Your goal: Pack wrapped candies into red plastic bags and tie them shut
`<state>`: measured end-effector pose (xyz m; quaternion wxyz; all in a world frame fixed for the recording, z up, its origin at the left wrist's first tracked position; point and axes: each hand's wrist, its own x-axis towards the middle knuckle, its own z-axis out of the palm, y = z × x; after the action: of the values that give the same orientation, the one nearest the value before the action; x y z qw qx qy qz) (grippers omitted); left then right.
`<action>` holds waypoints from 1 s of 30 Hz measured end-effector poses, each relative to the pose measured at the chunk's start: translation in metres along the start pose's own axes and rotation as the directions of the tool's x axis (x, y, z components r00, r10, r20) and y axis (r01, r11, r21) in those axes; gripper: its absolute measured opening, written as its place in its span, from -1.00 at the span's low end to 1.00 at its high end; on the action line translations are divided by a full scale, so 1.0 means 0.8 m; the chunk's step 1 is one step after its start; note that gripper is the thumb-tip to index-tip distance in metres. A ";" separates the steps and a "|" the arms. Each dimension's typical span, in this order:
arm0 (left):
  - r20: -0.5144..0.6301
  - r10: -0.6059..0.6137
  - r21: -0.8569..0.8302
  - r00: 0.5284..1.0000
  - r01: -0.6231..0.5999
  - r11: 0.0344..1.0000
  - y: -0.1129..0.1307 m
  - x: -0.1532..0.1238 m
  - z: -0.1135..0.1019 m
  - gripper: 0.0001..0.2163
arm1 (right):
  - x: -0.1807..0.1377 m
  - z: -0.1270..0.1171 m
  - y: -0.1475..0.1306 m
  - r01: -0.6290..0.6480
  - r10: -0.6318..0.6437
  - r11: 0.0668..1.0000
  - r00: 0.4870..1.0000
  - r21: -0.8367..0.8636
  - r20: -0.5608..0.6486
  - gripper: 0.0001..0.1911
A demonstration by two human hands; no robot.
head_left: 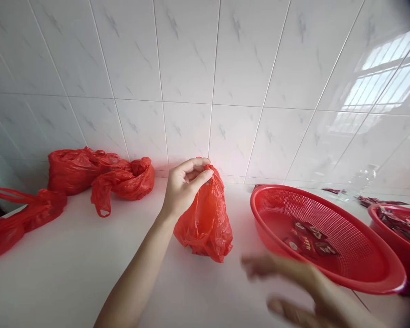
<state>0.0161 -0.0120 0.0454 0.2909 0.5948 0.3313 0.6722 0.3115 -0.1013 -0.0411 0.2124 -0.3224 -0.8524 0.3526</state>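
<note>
My left hand [187, 184] pinches the top of a red plastic bag [205, 223] between thumb and fingers. The bag stands upright on the white counter, its mouth partly open toward me. What lies at its bottom is hidden. Blurred by motion, my right hand [294, 282] is at the lower right, apart from the bag and in front of a red mesh basket [372, 264]. Its thumb and fingers are spread, with nothing between them. Inside the basket lie several small dark red packets [307, 241].
Several filled red plastic bags [71, 173] sit on the counter [123, 273] at left. A second red basket [396, 228] with packets stands far right. A clear plastic bottle [365, 180] and loose packets lie near the tiled wall [187, 59].
</note>
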 end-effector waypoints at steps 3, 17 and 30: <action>0.021 -0.001 -0.005 1.000 0.002 1.000 -0.001 -0.002 0.006 -0.76 | 0.096 -0.029 -0.030 0.101 -0.096 0.995 0.927 -0.007 -0.362 -0.24; -0.324 0.206 0.178 0.923 -0.154 0.972 -0.022 0.033 -0.056 -0.81 | 0.230 -0.060 0.027 0.576 0.356 0.473 0.567 0.667 -0.743 -0.63; 0.001 0.176 0.510 0.984 -0.151 0.847 -0.026 0.028 -0.059 -0.62 | 0.234 -0.051 0.008 0.539 0.251 0.557 0.616 0.632 -0.746 -0.64</action>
<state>-0.0339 0.0135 0.0389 0.0579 0.6608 0.4515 0.5968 0.2067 0.0524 0.0065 0.7103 -0.2222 -0.4341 0.5076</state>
